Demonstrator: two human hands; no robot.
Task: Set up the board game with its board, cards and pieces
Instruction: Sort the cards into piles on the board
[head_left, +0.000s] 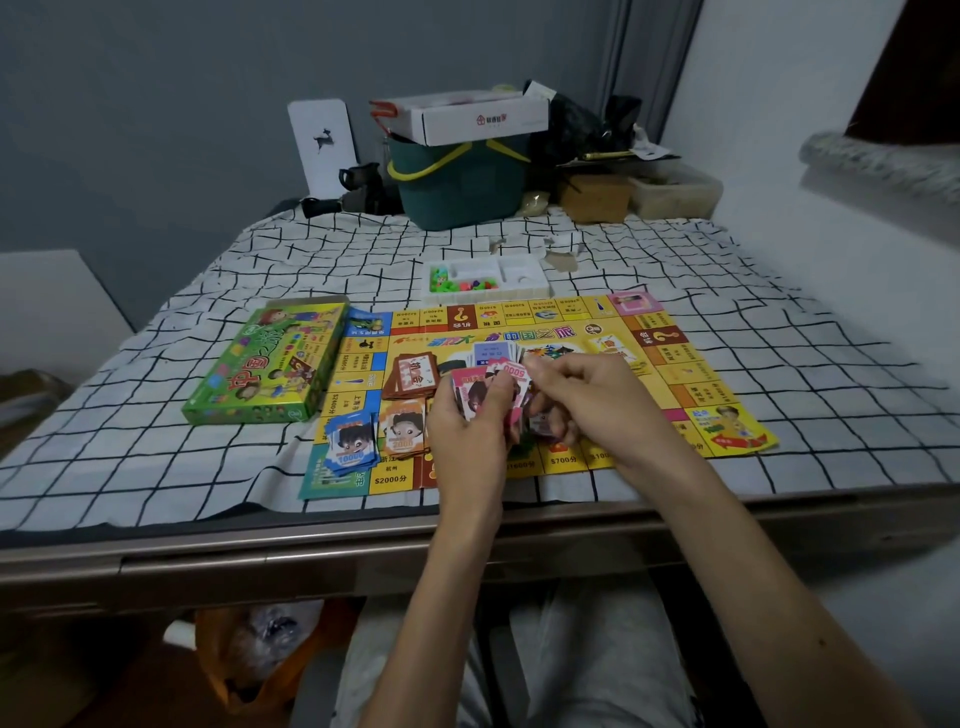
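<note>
Over the near half of the board (675, 374), your left hand (467, 431) grips a stack of pink notes (470, 389); your right hand (587, 400) pinches the top note (511, 373) between its fingers (545, 366). These look thin, light and slippery, so hold them by the edges, or they may fan and slide.

Checked cloth (156, 457): board (670, 364), box (270, 364), tray (488, 278)

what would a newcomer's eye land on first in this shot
The bright yellow paper game board, spread on the black-and-white checked cloth, stands out first. Above its middle, the left hand grips a fan of pink play-money notes and the right hand pinches at them. A green cardboard game box lies left of the board, and a white plastic tray with small coloured pieces sits just behind it.
</note>
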